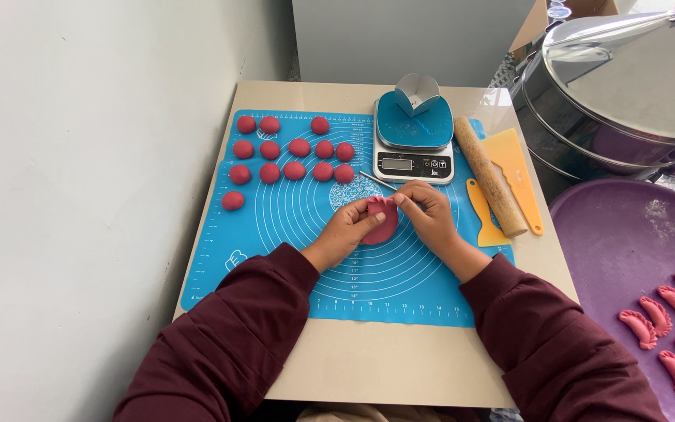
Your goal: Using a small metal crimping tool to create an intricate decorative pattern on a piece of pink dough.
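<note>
My left hand [348, 229] cups a folded pink dough piece [382, 219] above the blue silicone mat [291, 211]. My right hand [430, 211] pinches the dough's top edge, and a thin metal stick [376, 180] pokes out from between its fingers toward the upper left. Several red dough balls [294, 148] lie in rows on the far left part of the mat. Both arms wear dark maroon sleeves.
A digital kitchen scale [414, 144] with a blue top and a small metal cup stands behind my hands. A wooden rolling pin [488, 176] and orange scrapers [517, 172] lie to the right. A purple tray [626, 250] with shaped pink dumplings [669, 320] sits right, below a steel steamer [626, 86].
</note>
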